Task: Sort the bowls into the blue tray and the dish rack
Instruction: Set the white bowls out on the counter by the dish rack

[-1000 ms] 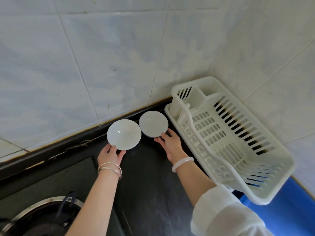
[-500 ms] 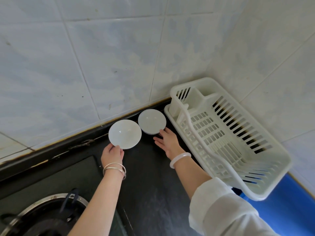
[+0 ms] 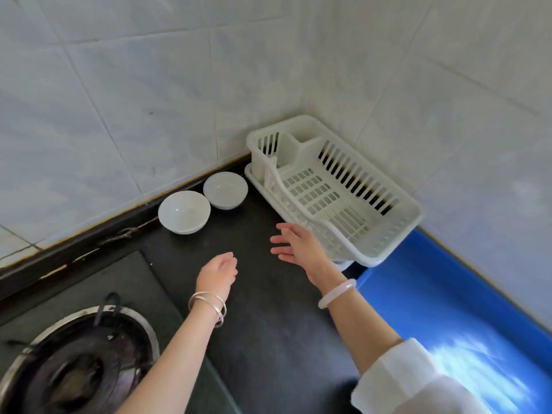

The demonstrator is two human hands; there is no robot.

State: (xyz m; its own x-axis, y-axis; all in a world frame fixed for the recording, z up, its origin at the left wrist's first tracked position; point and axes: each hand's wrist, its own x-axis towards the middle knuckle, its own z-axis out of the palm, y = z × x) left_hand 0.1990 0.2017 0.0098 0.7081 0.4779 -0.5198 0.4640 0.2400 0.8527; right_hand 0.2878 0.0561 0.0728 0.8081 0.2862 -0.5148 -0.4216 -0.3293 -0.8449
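White china twice over: left bowl (image 3: 184, 212) and right bowl (image 3: 225, 190), side by side on the dark bench (image 3: 254, 309) at upper centre of the frame, just left of the dish rack (image 3: 415, 216). Touched at the rims a moment ago, now let go. Pulled back toward the lower frame: left hand (image 3: 216, 271), fingers loosely curled on nothing, and right hand (image 3: 295, 246), spread and empty. Neither bowl yet in rack or blue tray (image 3: 433, 294) at lower right.

Pale tiled corner walls (image 3: 149, 85), dark countertop (image 3: 268, 324), gas burner (image 3: 74, 369) lower left
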